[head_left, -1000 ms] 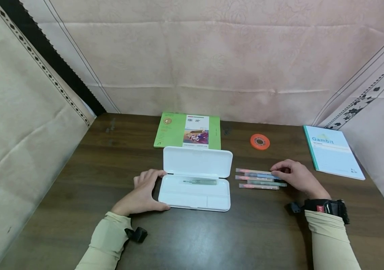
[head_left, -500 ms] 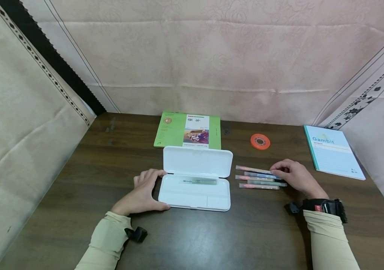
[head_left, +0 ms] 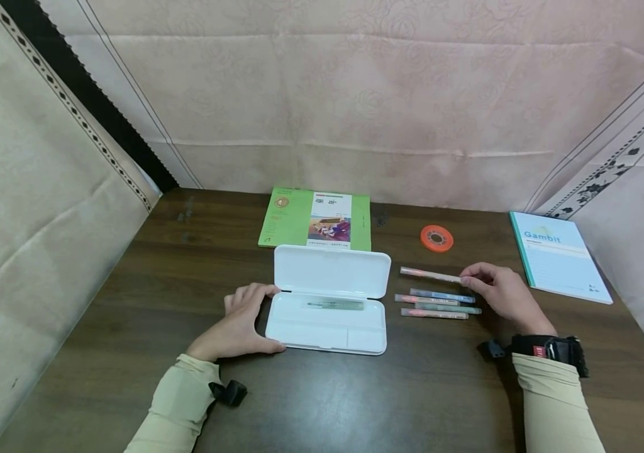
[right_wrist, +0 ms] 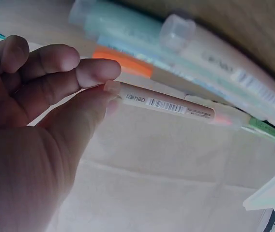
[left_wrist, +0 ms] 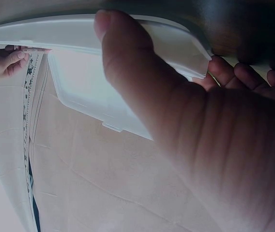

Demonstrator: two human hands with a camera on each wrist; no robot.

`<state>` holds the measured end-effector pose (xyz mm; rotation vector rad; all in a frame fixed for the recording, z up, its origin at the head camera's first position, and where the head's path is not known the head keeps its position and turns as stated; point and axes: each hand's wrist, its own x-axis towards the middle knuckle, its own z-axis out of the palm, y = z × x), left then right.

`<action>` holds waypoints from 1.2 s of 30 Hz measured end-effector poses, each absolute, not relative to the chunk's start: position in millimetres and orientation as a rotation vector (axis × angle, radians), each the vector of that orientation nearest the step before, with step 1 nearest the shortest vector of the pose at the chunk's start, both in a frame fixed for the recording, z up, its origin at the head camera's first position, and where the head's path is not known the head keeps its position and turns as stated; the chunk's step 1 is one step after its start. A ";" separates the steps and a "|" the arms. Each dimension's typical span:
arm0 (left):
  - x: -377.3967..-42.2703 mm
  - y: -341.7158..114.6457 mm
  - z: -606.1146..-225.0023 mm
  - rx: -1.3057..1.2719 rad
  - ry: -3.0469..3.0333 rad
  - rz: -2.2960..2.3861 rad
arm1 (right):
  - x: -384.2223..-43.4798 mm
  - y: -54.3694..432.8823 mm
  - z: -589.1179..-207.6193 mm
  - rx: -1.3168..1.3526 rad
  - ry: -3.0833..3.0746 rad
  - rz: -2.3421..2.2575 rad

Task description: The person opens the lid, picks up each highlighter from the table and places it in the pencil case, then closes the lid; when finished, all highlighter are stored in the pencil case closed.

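Observation:
My left hand (head_left: 237, 328) holds the left end of an open white pencil case (head_left: 306, 322), thumb at its front edge and fingers at its far side. A thin clear pen (head_left: 336, 304) lies inside the case. In the right wrist view, a pale highlighter (right_wrist: 166, 105) with a pink tip is pinched by one end between thumb and fingers of my right hand (right_wrist: 45, 101). The head view has that highlighter above the table, behind a row of several more: a blue highlighter (head_left: 441, 295), pink ones and a green one (head_left: 448, 308).
A green book (head_left: 288, 217) lies behind the case's raised lid. An orange tape roll (head_left: 428, 240) sits farther back than the highlighters. At the right is a light-blue notebook (head_left: 562, 258). Cloth walls (head_left: 322, 107) stand around the wooden table (head_left: 333, 402).
The right hand has lifted the farthest pink highlighter off the row and moved it slightly away from the others. The left hand and the case have stayed put.

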<state>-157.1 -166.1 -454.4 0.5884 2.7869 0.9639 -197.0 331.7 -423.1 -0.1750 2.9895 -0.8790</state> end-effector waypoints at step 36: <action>-156.9 -165.1 -455.1 0.583 2.794 0.966 | -160.6 195.8 -379.0 -0.409 2.913 -1.280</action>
